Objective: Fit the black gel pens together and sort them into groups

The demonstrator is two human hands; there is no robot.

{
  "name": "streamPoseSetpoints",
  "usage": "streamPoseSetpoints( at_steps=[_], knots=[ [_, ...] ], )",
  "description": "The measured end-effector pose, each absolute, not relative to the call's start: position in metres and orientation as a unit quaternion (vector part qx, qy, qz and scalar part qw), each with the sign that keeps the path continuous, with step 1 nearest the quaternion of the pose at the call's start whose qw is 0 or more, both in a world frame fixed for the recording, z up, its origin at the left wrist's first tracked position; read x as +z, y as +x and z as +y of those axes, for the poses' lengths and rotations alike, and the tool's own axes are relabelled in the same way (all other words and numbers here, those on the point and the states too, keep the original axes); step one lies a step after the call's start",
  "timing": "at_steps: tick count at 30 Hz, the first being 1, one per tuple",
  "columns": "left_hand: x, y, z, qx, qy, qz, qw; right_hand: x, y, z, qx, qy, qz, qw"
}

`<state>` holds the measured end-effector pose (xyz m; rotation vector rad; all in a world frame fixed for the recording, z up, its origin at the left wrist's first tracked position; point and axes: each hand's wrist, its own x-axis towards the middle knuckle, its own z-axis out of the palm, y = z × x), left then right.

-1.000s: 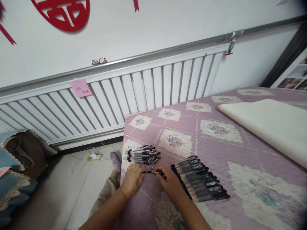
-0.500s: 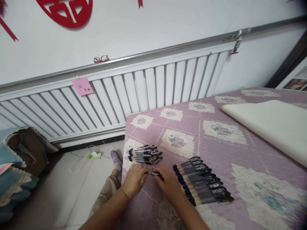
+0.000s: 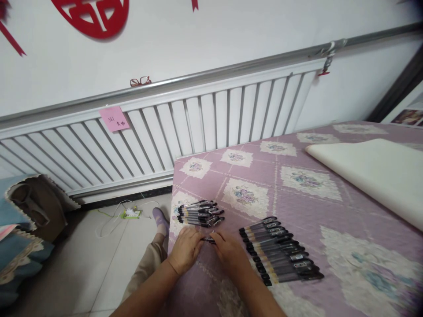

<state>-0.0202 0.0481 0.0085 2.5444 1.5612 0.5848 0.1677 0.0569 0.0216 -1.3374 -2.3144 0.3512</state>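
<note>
Clearly, both hands are busy with one pen [image 3: 209, 239], held low over the flowered cloth [image 3: 218, 177]: the left hand [image 3: 185, 250] has its fingertips pinched on one end, and the right hand [image 3: 231, 254] grips the other. Only a short stretch shows between them, so I can't fairly say whether it is capped. I'd judge it light and stiff, a thin plastic stick that won't bend much but could roll or slide in dry fingers. Best held round its middle, thumb against finger. Just beyond the left hand lies a small bunch of pens [image 3: 197, 215], and beside the right hand a bigger row of pens [image 3: 280, 252].
</note>
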Motion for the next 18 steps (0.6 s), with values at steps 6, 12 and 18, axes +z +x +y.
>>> streamPoseSetpoints(
  at_steps=[6,12,18],
  knots=[
    [0.0103,-0.0191,0.0476,0.179,0.837,0.515,0.048,0.0217,0.1678,0.0580,0.109,-0.469,-0.852,0.204],
    [0.0102,-0.0181,0.0473,0.173,0.836,0.519,0.042,0.0230,0.1645,0.0574,0.117,-0.471,-0.854,0.186],
    [0.0036,-0.0211,0.0499,0.170,0.833,0.525,0.035,0.0245,0.1589,0.0575,0.123,-0.495,-0.843,0.170]
  ],
)
